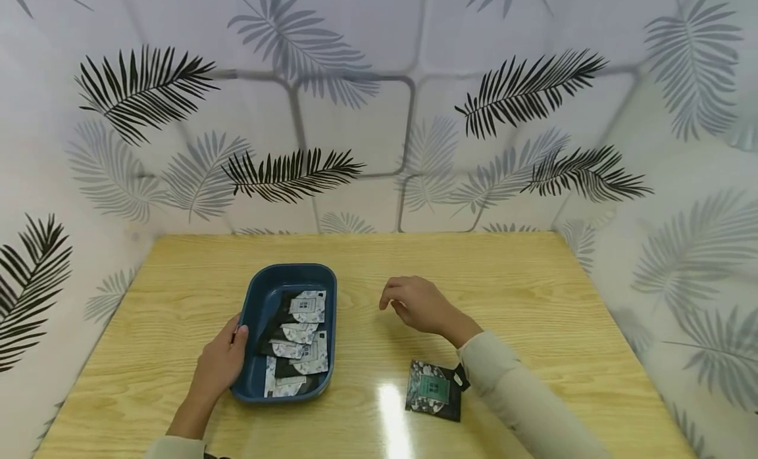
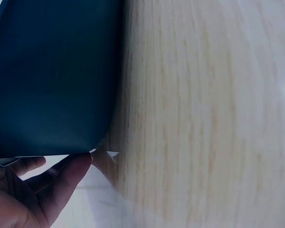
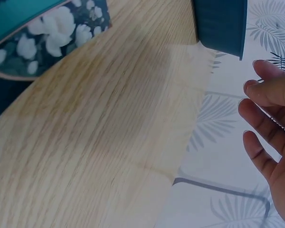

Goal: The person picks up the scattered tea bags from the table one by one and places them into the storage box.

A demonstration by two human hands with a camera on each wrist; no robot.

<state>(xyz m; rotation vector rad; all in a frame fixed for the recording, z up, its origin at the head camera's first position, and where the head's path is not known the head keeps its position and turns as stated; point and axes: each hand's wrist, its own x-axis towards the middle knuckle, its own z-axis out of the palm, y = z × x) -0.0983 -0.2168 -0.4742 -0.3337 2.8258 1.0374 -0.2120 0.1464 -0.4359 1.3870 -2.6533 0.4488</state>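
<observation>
A dark blue plastic bin [image 1: 335, 314] is on the left half of the table in the head view, with several black-and-white patterned sachets [image 1: 310, 354] overlapping inside. My left hand [image 1: 220, 360] grips its left side, thumb at the rim; the left wrist view shows the fingers [image 2: 69, 183] against the bin wall [image 2: 52, 85]. To the right of the bin, my right hand [image 1: 422, 304] is held above the table, fingers loosely bent and nothing in them. Nearer my right sleeve lies a dark floral sachet [image 1: 434, 388] with a green label, seen close up in the right wrist view.
The wood-grain table [image 1: 367, 255] reaches back to a pale curtain [image 1: 379, 130] printed with leaves, which also stands along both sides. A bright glare strip falls on the table between the bin and the loose sachet.
</observation>
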